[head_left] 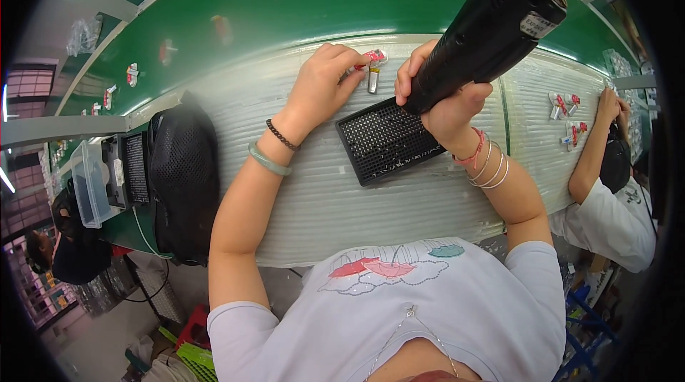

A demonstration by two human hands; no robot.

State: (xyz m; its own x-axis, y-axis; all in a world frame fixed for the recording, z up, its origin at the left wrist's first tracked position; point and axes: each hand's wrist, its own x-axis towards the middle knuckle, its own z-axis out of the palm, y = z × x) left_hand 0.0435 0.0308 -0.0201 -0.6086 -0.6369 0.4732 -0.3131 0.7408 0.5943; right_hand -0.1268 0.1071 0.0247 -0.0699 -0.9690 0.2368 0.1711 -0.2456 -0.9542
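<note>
I've got my right hand point(454, 112) wrapped firmly round the black handheld tool point(477, 38), tilted above the black grid tray point(378, 143). Over at the tray's far side, my left hand point(325, 86) meets the red-and-white piece point(374, 56), thumb apart from fingertips; whether they pinch it, I can't tell. Best play, I'd judge: steady the piece lightly, keep the tool clear. It's small, red-patched, a silver block point(373, 83) just beside it!
</note>
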